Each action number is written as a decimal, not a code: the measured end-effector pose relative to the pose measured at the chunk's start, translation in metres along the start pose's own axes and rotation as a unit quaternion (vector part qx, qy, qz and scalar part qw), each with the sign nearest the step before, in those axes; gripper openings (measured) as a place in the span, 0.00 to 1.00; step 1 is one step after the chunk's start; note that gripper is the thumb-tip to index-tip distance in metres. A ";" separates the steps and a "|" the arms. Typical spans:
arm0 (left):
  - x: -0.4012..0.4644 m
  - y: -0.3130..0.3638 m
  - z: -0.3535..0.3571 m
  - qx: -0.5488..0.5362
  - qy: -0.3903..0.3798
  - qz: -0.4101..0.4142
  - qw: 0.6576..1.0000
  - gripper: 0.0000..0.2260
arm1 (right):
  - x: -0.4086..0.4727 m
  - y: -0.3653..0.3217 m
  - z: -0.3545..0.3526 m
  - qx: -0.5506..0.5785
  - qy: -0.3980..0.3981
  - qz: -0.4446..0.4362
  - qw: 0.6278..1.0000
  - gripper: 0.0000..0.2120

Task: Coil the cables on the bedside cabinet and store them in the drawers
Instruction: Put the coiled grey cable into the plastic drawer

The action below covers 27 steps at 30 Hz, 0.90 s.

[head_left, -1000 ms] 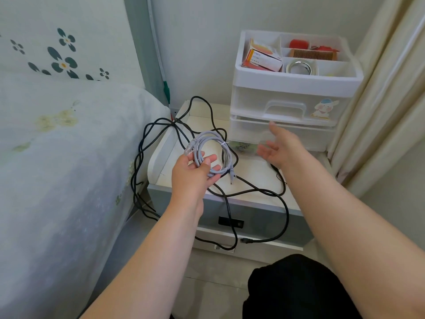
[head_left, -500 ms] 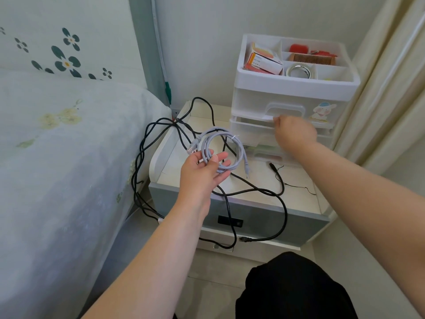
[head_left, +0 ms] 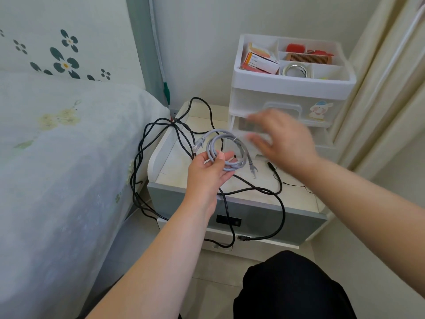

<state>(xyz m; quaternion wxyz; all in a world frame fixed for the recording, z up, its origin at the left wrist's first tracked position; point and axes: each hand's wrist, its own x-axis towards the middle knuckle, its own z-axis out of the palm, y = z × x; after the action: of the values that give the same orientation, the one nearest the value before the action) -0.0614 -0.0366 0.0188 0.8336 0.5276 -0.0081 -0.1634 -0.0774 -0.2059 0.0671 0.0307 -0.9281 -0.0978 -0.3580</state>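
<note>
My left hand [head_left: 205, 173] holds a coiled grey network cable [head_left: 209, 148] above the bedside cabinet [head_left: 253, 212], thumb over the loops, with both plugs hanging free. My right hand [head_left: 285, 141] is blurred with its fingers spread and holds nothing. It hovers just right of the coil, in front of the white drawer unit [head_left: 287, 95]. The unit's lower drawer [head_left: 322, 139] looks pulled out a little. A long black cable [head_left: 281, 210] sprawls uncoiled over the cabinet top, down its front and off its left side.
The bed [head_left: 69, 157] presses against the cabinet's left side, and a curtain [head_left: 379, 88] hangs at the right. The unit's top tray holds boxes, a comb and a tape roll. A thin black wire [head_left: 296, 185] lies at the cabinet's right.
My right hand went to the lower drawer's front, then swung left toward the coil with fingers spread. The left hand lifted the grey coil slightly up and right.
</note>
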 end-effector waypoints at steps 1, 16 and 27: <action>0.000 -0.001 0.002 -0.017 -0.001 -0.004 1.000 0.04 | -0.010 -0.013 0.002 0.006 -0.010 -0.088 0.996 0.17; -0.005 -0.006 0.032 -0.061 -0.151 0.002 0.987 0.12 | -0.018 0.012 -0.012 -0.021 -0.071 -0.061 0.995 0.06; -0.001 -0.019 0.036 0.022 -0.182 -0.010 0.983 0.15 | 0.018 0.075 -0.002 0.080 -0.254 0.227 0.937 0.05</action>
<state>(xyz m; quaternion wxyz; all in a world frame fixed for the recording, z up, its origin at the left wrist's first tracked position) -0.0744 -0.0747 0.0184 0.8048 0.5073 -0.1579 -0.2645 -0.0500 -0.2771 0.0816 0.1599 -0.9800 0.0826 -0.0846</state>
